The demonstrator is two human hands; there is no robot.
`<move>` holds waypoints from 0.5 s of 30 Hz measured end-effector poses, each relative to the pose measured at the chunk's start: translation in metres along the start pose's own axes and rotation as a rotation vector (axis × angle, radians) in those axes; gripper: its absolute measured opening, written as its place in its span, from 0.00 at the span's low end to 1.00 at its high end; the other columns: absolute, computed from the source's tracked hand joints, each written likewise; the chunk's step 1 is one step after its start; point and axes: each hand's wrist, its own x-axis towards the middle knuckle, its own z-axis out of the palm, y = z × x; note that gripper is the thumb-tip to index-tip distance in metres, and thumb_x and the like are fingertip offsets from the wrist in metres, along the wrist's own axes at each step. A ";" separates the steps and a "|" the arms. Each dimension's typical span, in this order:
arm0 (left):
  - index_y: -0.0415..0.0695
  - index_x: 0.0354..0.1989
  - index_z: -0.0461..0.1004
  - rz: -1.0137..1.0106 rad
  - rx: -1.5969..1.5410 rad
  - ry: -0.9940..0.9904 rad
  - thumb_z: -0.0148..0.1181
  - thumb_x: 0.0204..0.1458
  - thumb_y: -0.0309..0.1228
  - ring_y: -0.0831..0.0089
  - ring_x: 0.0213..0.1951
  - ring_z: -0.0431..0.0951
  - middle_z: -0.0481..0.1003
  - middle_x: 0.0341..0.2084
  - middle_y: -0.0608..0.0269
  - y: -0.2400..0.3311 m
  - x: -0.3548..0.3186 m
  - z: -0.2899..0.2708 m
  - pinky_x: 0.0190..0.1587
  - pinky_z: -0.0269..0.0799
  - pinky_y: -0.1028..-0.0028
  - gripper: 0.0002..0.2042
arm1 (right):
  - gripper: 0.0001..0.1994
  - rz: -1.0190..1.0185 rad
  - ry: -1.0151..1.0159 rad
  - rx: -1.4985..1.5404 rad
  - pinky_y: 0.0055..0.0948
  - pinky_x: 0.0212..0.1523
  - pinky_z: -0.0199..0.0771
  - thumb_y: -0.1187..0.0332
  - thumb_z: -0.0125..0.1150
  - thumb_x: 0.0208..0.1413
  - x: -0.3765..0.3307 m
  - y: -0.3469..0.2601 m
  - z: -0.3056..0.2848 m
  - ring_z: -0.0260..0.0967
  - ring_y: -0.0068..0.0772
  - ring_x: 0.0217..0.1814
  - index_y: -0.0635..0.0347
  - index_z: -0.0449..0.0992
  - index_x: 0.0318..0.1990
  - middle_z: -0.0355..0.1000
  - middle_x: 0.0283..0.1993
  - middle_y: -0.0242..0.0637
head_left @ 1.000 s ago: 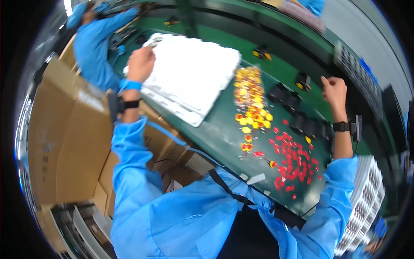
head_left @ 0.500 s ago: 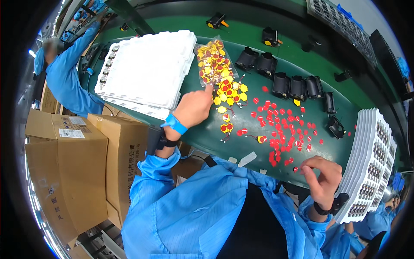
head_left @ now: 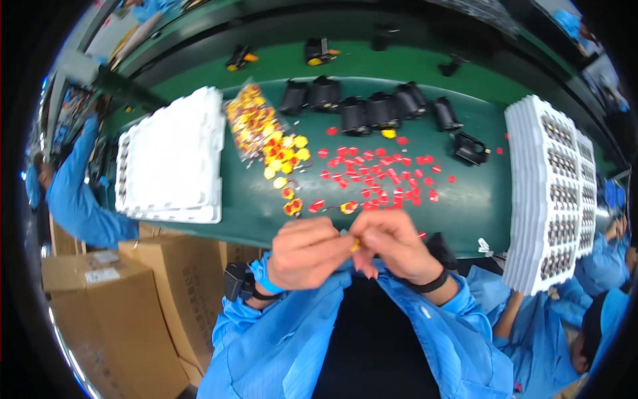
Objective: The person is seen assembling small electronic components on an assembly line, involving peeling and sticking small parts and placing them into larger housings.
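My left hand (head_left: 309, 254) and my right hand (head_left: 397, 247) meet in front of my chest at the table's near edge. Fingers of both hands pinch close together around a small yellow part (head_left: 355, 245), mostly covered by the fingertips. Just beyond lie several loose yellow parts with red pads and thin wires (head_left: 292, 207). More of them form a heap (head_left: 287, 157) beside an open clear bag (head_left: 254, 118) filled with the same kind. Many small red stickers (head_left: 379, 174) are scattered over the green table (head_left: 256, 216).
Several black plastic housings (head_left: 355, 116) stand along the table's far side, one (head_left: 470, 148) lying apart at the right. White trays are stacked at the left (head_left: 169, 156) and right (head_left: 541, 199). Cardboard boxes (head_left: 109, 312) stand lower left. Co-workers in blue sit on both sides.
My left hand has left the yellow heap and come back toward my chest. My right hand has moved left to meet it. The view has turned and shifted.
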 end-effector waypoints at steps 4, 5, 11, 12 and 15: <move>0.32 0.35 0.81 -0.174 -0.359 0.004 0.68 0.39 0.17 0.69 0.21 0.75 0.76 0.22 0.58 0.005 0.006 0.024 0.24 0.68 0.75 0.11 | 0.12 -0.076 -0.032 0.158 0.17 0.15 0.59 0.65 0.55 0.67 -0.014 0.012 -0.008 0.66 0.19 0.17 0.65 0.74 0.34 0.72 0.22 0.36; 0.32 0.36 0.81 -0.279 -0.489 0.027 0.67 0.40 0.17 0.72 0.21 0.75 0.77 0.23 0.59 0.007 0.007 0.029 0.24 0.67 0.76 0.12 | 0.12 -0.104 0.069 0.111 0.17 0.15 0.58 0.66 0.55 0.67 -0.020 0.012 -0.009 0.65 0.19 0.17 0.66 0.74 0.34 0.72 0.22 0.36; 0.35 0.33 0.77 -0.475 -0.442 -0.048 0.66 0.52 0.21 0.81 0.21 0.72 0.75 0.21 0.63 0.010 0.003 0.055 0.24 0.64 0.79 0.04 | 0.11 -0.142 0.260 0.155 0.18 0.15 0.57 0.69 0.53 0.67 -0.034 0.018 -0.015 0.61 0.19 0.14 0.67 0.74 0.34 0.69 0.19 0.36; 0.35 0.35 0.77 -0.498 -0.540 -0.033 0.64 0.54 0.21 0.81 0.21 0.72 0.75 0.21 0.63 0.013 0.005 0.059 0.25 0.65 0.79 0.03 | 0.11 -0.140 0.267 0.194 0.18 0.16 0.57 0.69 0.53 0.68 -0.034 0.020 -0.017 0.60 0.20 0.14 0.67 0.74 0.33 0.69 0.18 0.36; 0.35 0.41 0.74 -0.478 -0.601 -0.060 0.59 0.58 0.21 0.79 0.24 0.77 0.77 0.23 0.61 0.011 0.002 0.063 0.27 0.70 0.78 0.05 | 0.13 -0.128 0.269 0.274 0.19 0.16 0.57 0.67 0.51 0.69 -0.036 0.021 -0.017 0.60 0.20 0.14 0.66 0.73 0.33 0.69 0.18 0.36</move>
